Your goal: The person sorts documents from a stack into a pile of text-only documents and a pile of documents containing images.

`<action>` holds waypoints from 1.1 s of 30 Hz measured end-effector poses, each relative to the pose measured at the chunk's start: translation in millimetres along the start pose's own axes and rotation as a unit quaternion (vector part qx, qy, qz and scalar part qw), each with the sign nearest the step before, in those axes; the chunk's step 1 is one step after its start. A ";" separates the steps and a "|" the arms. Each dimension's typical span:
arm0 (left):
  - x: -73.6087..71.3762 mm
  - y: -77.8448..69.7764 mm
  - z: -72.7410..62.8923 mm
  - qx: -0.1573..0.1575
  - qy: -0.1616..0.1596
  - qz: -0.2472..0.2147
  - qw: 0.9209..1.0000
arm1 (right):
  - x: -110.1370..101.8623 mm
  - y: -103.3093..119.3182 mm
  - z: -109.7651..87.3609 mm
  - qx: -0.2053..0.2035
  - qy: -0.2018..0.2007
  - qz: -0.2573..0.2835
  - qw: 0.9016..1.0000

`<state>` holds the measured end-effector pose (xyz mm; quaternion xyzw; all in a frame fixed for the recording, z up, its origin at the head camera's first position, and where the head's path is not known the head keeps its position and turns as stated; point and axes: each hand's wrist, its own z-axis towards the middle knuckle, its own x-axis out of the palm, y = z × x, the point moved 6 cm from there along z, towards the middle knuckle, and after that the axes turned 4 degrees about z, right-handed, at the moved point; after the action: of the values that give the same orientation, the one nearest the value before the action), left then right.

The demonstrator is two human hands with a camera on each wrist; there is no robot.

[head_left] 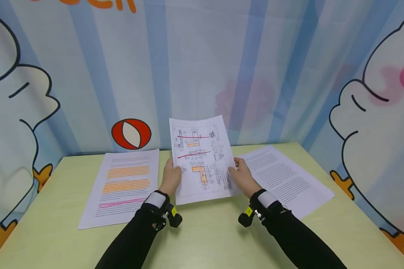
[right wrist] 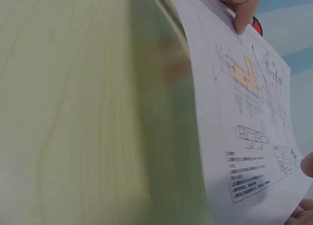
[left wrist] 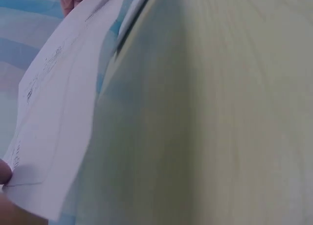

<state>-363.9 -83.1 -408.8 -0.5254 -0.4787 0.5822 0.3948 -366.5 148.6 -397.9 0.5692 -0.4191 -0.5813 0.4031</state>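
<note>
Between both hands a sheet of paper with technical drawings (head_left: 202, 160) is held up, tilted toward me above the table. Orange fill marks parts of two drawings, and red lines run across others. My left hand (head_left: 170, 178) grips its left edge, thumb on the printed face. At the right edge my right hand (head_left: 244, 178) pinches it the same way, fingers behind. In the right wrist view the drawing sheet (right wrist: 239, 137) bends slightly, with the left hand's fingers (right wrist: 244, 10) at its far edge. The left wrist view shows the sheet (left wrist: 58, 102) nearly edge-on.
On the left of the pale yellow table (head_left: 202, 239) lies a text page (head_left: 121, 190) with orange and pink highlighted lines. To the right a plain text page (head_left: 286, 179) lies at an angle, partly behind the right hand. A striped cartoon curtain (head_left: 195, 67) hangs behind the table.
</note>
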 end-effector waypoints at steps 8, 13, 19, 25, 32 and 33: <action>4.2 30.1 0.1 -0.026 -0.009 0.042 0.999 | 15.2 -18.1 -8.9 0.032 0.008 -0.071 0.997; 6.8 38.1 -4.3 -0.039 -0.011 0.057 0.998 | 19.0 -25.6 -10.4 0.039 0.009 -0.092 0.995; 8.5 33.0 -6.5 -0.014 0.003 0.116 0.993 | 19.4 -28.9 -13.1 0.048 0.009 -0.118 0.992; 7.8 28.4 -9.0 0.006 0.024 0.202 0.979 | 20.0 -29.0 -17.7 0.052 0.011 -0.145 0.988; 13.7 29.5 -10.5 -0.012 0.060 0.262 0.963 | 20.8 -32.8 -18.6 0.054 0.016 -0.200 0.978; 14.8 29.5 -10.6 -0.015 0.065 0.265 0.962 | 21.4 -33.1 -18.5 0.053 0.019 -0.204 0.977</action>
<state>-354.1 -74.2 -440.8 -0.6761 -0.3043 0.6234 0.2481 -348.3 138.6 -436.2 0.6741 -0.3166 -0.6176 0.2527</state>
